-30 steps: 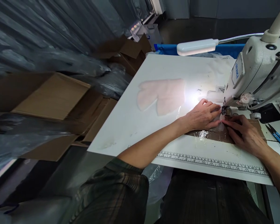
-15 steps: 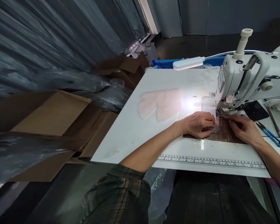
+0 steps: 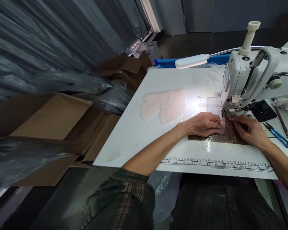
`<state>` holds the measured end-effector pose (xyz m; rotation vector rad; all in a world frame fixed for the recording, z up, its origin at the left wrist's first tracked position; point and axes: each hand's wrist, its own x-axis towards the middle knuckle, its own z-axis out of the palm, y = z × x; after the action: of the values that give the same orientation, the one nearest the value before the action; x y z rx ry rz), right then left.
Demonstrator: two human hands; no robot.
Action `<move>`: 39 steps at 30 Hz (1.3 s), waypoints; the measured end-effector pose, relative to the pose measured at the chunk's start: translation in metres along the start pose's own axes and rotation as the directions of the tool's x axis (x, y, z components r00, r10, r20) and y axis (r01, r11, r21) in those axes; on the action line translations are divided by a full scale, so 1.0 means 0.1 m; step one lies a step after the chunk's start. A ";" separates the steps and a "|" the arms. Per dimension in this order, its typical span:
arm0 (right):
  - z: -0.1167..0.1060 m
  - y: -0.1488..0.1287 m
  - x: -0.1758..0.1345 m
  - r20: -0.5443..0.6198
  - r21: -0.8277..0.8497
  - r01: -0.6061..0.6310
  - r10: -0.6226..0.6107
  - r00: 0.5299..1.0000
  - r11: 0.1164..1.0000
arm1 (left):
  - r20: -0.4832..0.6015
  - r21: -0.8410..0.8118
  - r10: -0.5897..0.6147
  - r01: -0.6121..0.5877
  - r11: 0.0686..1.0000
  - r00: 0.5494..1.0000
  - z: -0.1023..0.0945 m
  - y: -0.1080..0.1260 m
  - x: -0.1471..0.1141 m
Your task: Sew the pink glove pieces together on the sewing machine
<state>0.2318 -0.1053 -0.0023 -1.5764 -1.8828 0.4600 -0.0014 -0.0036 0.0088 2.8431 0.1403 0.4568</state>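
Note:
My left hand (image 3: 204,124) is closed, its fingertips at a small translucent strip (image 3: 222,127) with red marks, just left of the needle. My right hand (image 3: 248,129) pinches close to the presser foot on the other side. What lies between its thumb and forefinger is too small to make out. Under both hands a shiny brown sheet (image 3: 227,138) covers part of the white table in front of the needle. Above them stands the head of a white sewing machine (image 3: 232,80), its needle area partly hidden by my fingers.
Blue thread snips (image 3: 279,135) and a black phone-like slab (image 3: 264,111) lie to the right. A printed ruler (image 3: 216,164) runs along the table's front edge. A pale pink mitten-like shape (image 3: 168,105) shows on the white tabletop (image 3: 129,140). Open cardboard boxes (image 3: 52,115) stand left.
My left hand's fingers have flattened and reach slightly farther forward. My right hand stays beside the needle. The whole view has shifted a little.

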 end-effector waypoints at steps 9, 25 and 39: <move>0.01 0.00 -0.01 -0.001 -0.011 0.006 -0.006 1.000 1.000 | 0.050 -0.144 -0.072 0.079 0.986 0.996 -0.05 0.02 0.01; 0.11 -0.24 -0.04 0.051 -0.091 0.219 -0.215 0.975 0.971 | -0.125 -0.221 -0.066 0.037 0.974 0.990 0.02 0.02 0.01; 0.08 -0.13 -0.02 -0.135 -0.020 0.157 -0.158 0.978 0.987 | -0.214 0.279 0.185 -0.121 0.953 0.959 0.19 -0.01 0.02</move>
<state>0.2173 -0.1090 -0.0003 -1.4138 -1.8892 0.2676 0.0069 -0.0066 -0.0080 3.0613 0.0230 0.8753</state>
